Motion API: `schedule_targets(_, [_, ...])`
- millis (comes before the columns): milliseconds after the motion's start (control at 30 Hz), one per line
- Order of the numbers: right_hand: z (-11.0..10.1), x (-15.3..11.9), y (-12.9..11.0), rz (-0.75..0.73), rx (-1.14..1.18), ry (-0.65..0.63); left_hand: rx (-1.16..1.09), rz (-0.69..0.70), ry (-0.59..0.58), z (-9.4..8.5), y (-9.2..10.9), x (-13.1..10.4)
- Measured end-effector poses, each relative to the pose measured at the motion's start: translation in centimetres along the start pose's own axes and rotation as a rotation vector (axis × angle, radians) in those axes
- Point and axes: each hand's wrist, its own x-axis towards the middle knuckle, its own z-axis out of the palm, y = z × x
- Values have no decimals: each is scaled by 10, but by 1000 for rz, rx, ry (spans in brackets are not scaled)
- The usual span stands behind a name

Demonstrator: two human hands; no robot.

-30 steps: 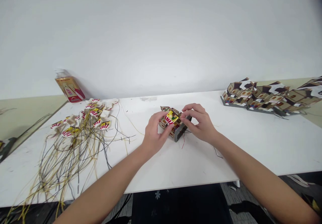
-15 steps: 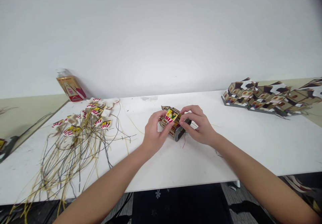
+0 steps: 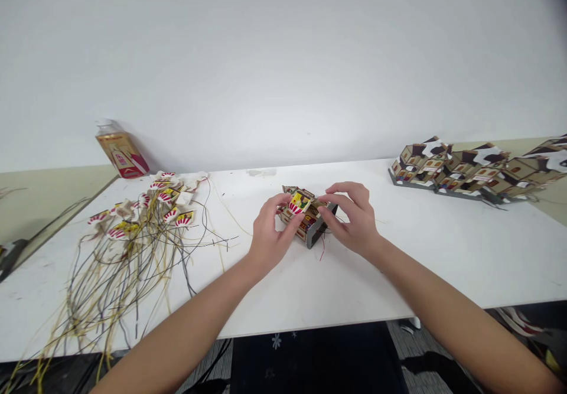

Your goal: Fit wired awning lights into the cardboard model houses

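Observation:
A small model house (image 3: pixel 300 228) on a dark grey base (image 3: pixel 315 233) lies tilted on the white table. My left hand (image 3: pixel 271 228) is closed, fingers and thumb pinching a small yellow sign with a red-and-white striped awning (image 3: pixel 300 202) against the house. To the right, my right hand (image 3: pixel 352 217) has its thumb and fingertips slightly apart beside the sign and the upper end of the base; nothing is visible between them. Below the base a thin red wire (image 3: pixel 322 249) sticks out.
Several similar striped signs (image 3: pixel 183 219) lie piled at left, with tangled yellow and black wires (image 3: pixel 119 287) trailing over the table's front edge. A bottle (image 3: pixel 121 152) stands behind them against the wall. Several snowy-roofed model houses (image 3: pixel 423 160) stand at the back right.
My right hand's fingertips have spread a little and shifted slightly right, away from the sign. My left hand keeps the sign at the house. The view has shifted slightly.

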Motion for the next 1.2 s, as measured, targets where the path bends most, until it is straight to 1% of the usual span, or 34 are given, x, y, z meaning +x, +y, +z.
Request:
schedule_targets(167, [2, -1, 1, -50, -96, -1, -4, 4, -27, 0, -1, -1])
schedule_targets(333, [4, -1, 5, -144, -130, 62, -15, 19, -58, 0, -1, -2])
schedule_targets(400, [3, 0, 5, -179, -158, 67, -15, 19, -63, 0, 0, -1])
schedule_targets(500, [1, 0, 4, -227, -219, 47, -7, 44, -73, -1, 3, 1])
schedule_targets(567, [0, 1, 4, -260, -252, 12, -13, 58, -73, -2, 4, 3])
schedule_targets(667, [0, 0, 6, -332, -303, -38, -25, 21, -74, -2, 5, 3])
schedule_targets(733, [0, -1, 7, -372, -339, -46, -25, 2, -82, -2, 6, 3])
schedule_targets(800, [0, -2, 9, -366, -338, -55, -23, 12, -86, -2, 6, 2])
schedule_targets(867, [2, -4, 11, -321, -311, -85, -26, 24, -83, -1, 7, 2])
schedule_targets(967, [3, -4, 11, -284, -318, -114, -37, 1, -87, -2, 11, 2])
schedule_targets(1133, [4, -2, 8, -370, -434, -63, -53, -42, -104, -4, 18, 3])
schedule_targets(1200, [5, -2, 8, -377, -428, -60, -49, -54, -112, -5, 19, 3])
